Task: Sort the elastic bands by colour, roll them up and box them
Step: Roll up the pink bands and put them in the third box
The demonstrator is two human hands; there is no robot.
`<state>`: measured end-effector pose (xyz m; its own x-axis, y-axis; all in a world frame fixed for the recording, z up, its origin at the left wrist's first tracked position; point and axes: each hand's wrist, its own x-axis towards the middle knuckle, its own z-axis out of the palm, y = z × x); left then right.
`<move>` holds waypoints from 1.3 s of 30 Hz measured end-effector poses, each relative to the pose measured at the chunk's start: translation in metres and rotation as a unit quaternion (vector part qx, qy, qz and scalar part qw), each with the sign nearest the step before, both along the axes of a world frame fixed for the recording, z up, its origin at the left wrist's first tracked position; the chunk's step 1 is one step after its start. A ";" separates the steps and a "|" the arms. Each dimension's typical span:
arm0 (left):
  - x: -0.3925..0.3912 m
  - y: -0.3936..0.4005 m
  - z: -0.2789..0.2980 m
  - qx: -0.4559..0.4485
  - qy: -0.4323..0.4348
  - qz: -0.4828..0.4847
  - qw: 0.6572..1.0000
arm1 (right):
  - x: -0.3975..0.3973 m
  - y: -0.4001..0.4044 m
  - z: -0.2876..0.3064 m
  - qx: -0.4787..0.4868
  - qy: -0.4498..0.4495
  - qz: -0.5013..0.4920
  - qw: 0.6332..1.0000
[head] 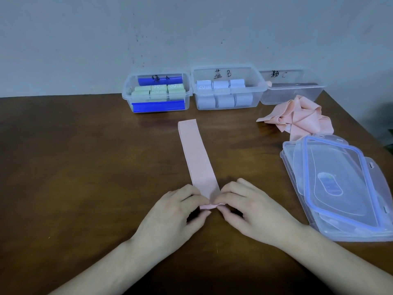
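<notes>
Pink stretchy band (197, 156), long and flat, lies straight on the brown wooden table (74, 167), near the middle. Its far end points at the boxes. Its near end is curled into a small tight roll. The left hand (176, 213) pinches the left side of that roll with thumb and fingers. The right hand (248, 211) pinches the right side the same way.

Three clear plastic boxes stand in a row at the far edge, by the grey wall. The left clear box (157, 93) holds pale green rolled bands (158, 92) and has blue clips on its sides. The middle clear box (227, 88) holds pale blue rolled bands (223, 94) in two rows. In the right clear box (292, 87) I cannot make out any bands. Each box has black writing on it.

A soft crumpled heap of pink bands (295, 116) sits just in front of the right box. Nearer, on the right side, lies a stack of clear flat lids (340, 188); the top one has a blue rim. The lids look smooth and shiny.
</notes>
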<state>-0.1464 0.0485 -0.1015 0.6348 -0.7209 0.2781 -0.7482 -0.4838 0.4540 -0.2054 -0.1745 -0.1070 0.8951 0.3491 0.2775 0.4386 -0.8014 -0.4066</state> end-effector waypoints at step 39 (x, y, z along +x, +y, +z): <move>0.030 -0.004 -0.003 0.002 -0.039 0.035 0.999 | 0.030 -0.001 -0.002 -0.031 -0.013 -0.052 0.998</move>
